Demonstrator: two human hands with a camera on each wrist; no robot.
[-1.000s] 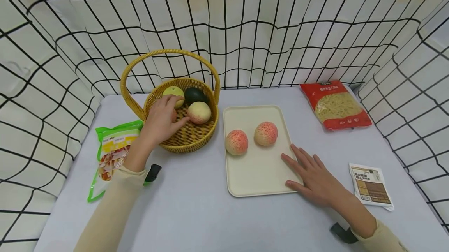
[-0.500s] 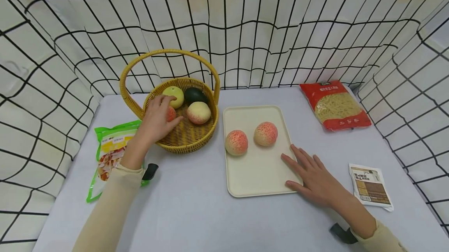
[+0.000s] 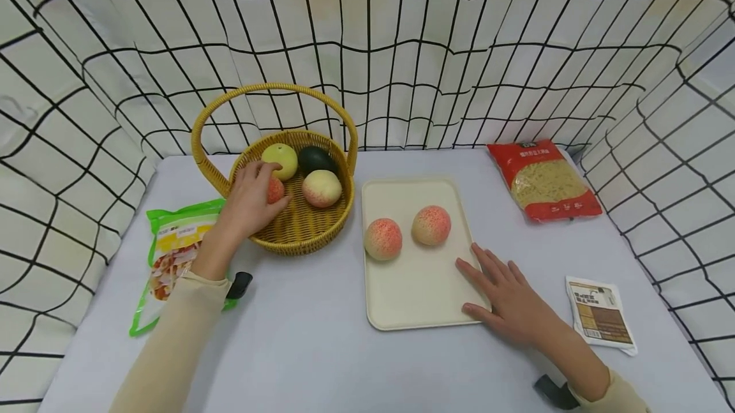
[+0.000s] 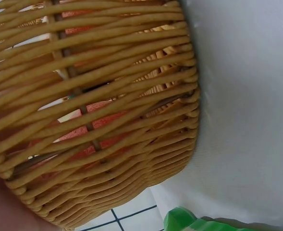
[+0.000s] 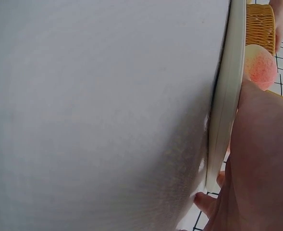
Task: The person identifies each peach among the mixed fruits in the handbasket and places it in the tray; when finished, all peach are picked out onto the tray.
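Observation:
My left hand point(image 3: 248, 199) reaches over the rim of a yellow wicker basket point(image 3: 298, 244), fingers and thumb bent round a peach point(image 3: 276, 190). Most of that peach is hidden by the hand; red shows through the weave in the left wrist view. Beside it in the basket lie a green apple point(image 3: 280, 161), a dark green avocado-like fruit point(image 3: 317, 160) and a pale peach point(image 3: 322, 188). A cream tray point(image 3: 410, 292) bears two pink peaches, one at left point(image 3: 383, 239), one further right point(image 3: 431, 225). My right hand point(image 3: 508, 298) rests on the tray's right edge, fingers spread.
A green-edged food bag point(image 3: 178, 253) lies left of the basket, partly under the left forearm. At back right is a red pasta bag point(image 3: 545, 180); a small white-and-brown packet point(image 3: 601, 312) lies right of the right hand. Black netting point(image 3: 396, 49) encloses the table.
The left hand has drawn back a little to the left within the basket, so more of the red peach shows. The right hand stays on the tray. The head view has shifted slightly.

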